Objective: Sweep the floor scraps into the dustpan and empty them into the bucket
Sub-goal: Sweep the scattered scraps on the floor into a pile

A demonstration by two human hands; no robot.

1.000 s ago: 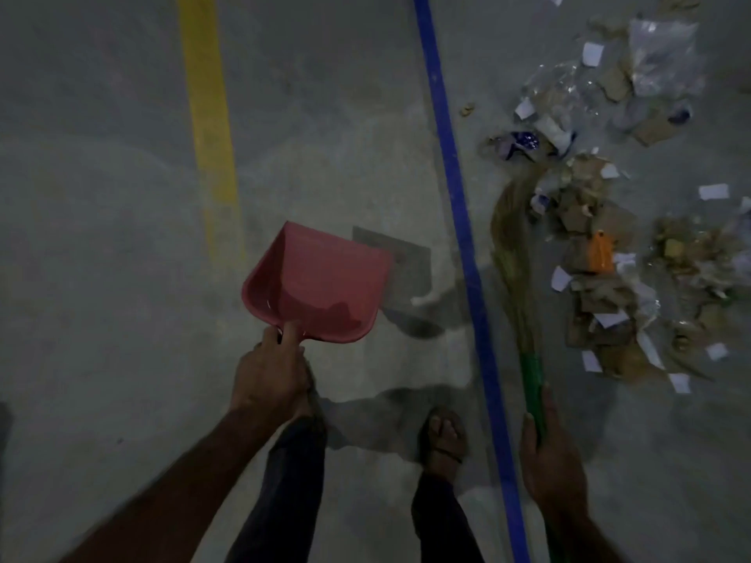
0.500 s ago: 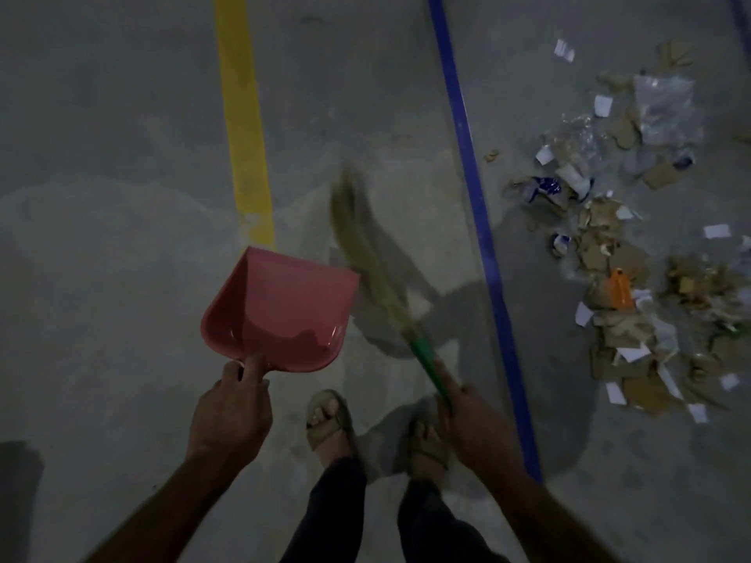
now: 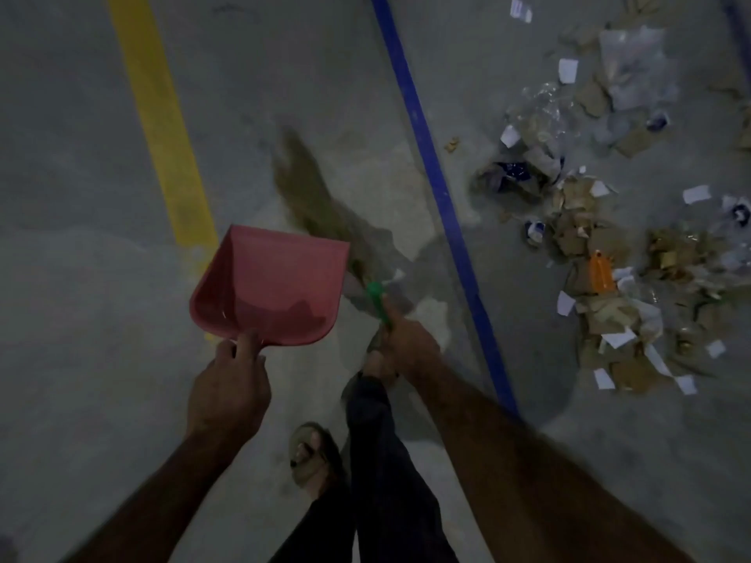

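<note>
Dustpan: we grip one pink dustpan (image 3: 268, 284) with our left hand (image 3: 227, 394), mouth pointing away.
Broom: our right hand (image 3: 406, 347) grips one broom (image 3: 325, 221), bristles angled up-left.

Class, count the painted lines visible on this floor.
3: a yellow line left of the dustpan, a blue line beside the scraps, another blue line at the top-right edge.

Dim, murky light; motion blur.

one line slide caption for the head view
Left hand holds pink dustpan, right hand grips broom; scraps lie beyond blue line.
</note>
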